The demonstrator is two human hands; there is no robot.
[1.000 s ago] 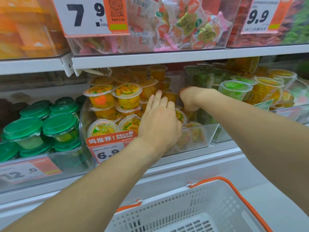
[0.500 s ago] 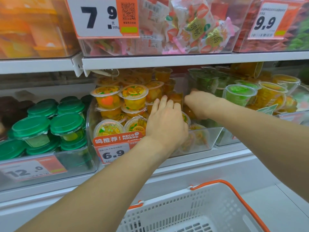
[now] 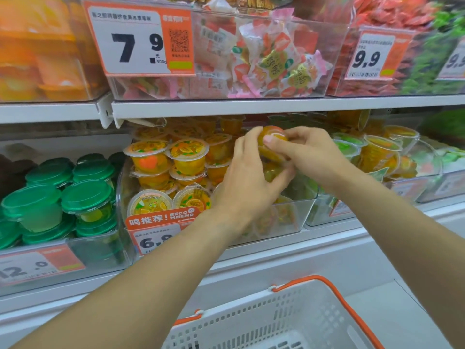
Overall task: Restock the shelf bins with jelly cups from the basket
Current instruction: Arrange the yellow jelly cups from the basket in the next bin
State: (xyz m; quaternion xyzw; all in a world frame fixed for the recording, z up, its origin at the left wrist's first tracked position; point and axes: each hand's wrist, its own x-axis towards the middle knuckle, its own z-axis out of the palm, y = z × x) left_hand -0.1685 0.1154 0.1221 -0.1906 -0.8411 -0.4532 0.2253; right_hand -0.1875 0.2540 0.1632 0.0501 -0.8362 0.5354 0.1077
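Both hands are raised in front of the middle clear bin (image 3: 305, 210) on the lower shelf. An orange jelly cup (image 3: 273, 137) is held between them: left hand (image 3: 247, 177) is curled round it from the left and below, right hand (image 3: 308, 153) is wrapped over it from the right, thumb across the top. A second cup seems to be held lower in the left palm, but it's blurred, can't be told for sure.

The held cup is above the bin's right half, just under the front edge of the upper shelf (image 3: 276, 107); little headroom is left betw. cup and shelf edge. The bin's left half is stacked w/ orange cups (image 3: 187, 154) up to approx. hand height. The front-right corner is filled lower, a few cups seen through the wall. The bin's front lip sits well below the hands; its 6.9 price tag (image 3: 156, 233) is clipped at front left.

Neighbours: green-lidded cups (image 3: 86, 195) in the bin to the left, touching the wall betw. them; green and yellow cups (image 3: 377, 152) in the bin to the right, just beside the right wrist. Wrapped candy bin w/ 7.9 tag (image 3: 141, 40) is on the shelf above.

The white basket (image 3: 251, 326) w/ orange handle (image 3: 337, 293) is seen at bottom, below and in front of the shelf base, under the right forearm. Only a bare part of its floor is in view; cup count inside can't be told.
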